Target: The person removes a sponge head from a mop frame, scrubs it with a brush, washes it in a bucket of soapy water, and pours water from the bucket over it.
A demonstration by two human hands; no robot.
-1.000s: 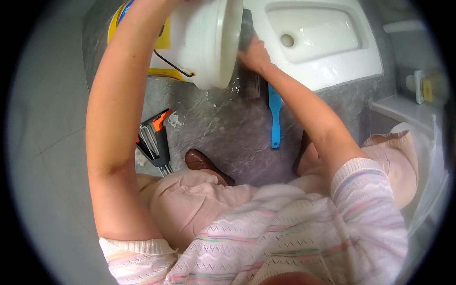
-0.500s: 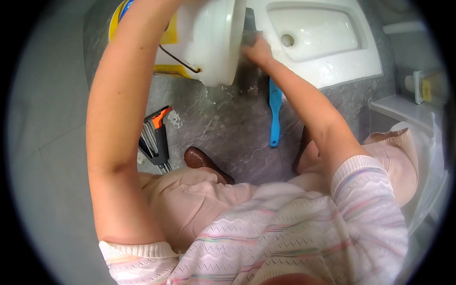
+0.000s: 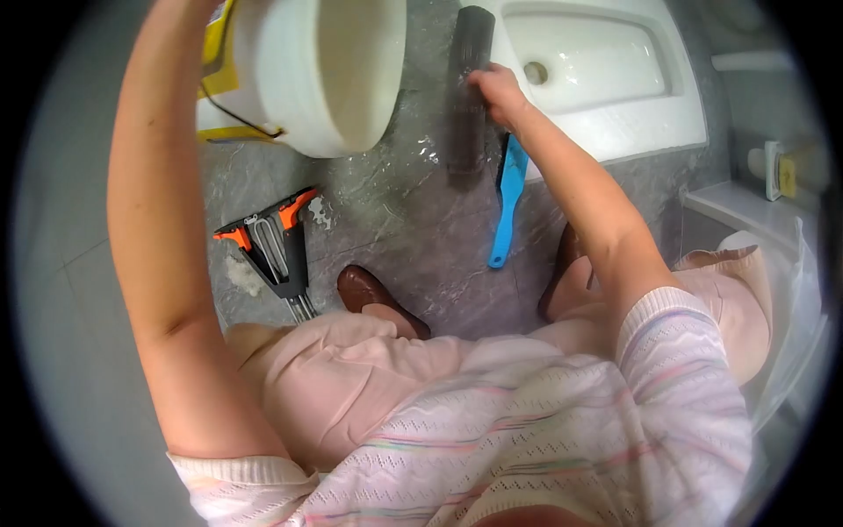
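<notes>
A white bucket (image 3: 285, 79) with a yellow label and a wire handle lies tilted on its side at the top left, its mouth toward the right. My left arm reaches up along it, and my left hand is beyond the top edge. To the right of the bucket's mouth, a dark, wet-looking cylinder (image 3: 467, 105) lies lengthwise over the wet floor. My right hand (image 3: 502, 95) grips its right side, fingertips on its surface. A blue brush (image 3: 507, 206) lies just below that hand, with its bristles partly hidden.
The wet grey stone floor (image 3: 439, 255) has a folded black and orange tool (image 3: 279, 250) on it, left of a brown shoe (image 3: 373, 299). A white squat toilet (image 3: 606, 127) is set in at the upper right. A low ledge (image 3: 738, 202) stands at the right.
The bucket and my left arm have moved left, away from the dark cylinder, which now shows in full. My right hand has shifted slightly right. The blue brush's handle has swung a little left.
</notes>
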